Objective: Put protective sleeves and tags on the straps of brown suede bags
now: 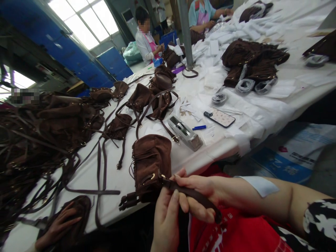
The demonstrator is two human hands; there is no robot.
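Observation:
Both my hands meet at the table's front edge around a dark brown bag strap [198, 197]. My left hand [168, 213] comes up from below, its fingers closed on the strap near a small metal ring. My right hand [196, 189] reaches in from the right and grips the same strap further along, its curved end hanging out past the fingers. Just beyond them a brown suede bag [153, 157] with gold eyelets rests at the edge, and the strap runs to it. Part of the strap is hidden by my fingers.
Behind the bag lie a tape dispenser [185, 133], a blue pen [198, 127] and a phone [219, 117]. Brown bags [65, 115] heap up at left, where a co-worker's hand [61, 222] touches one. A metal post [186, 35] rises from the table; two people work beyond.

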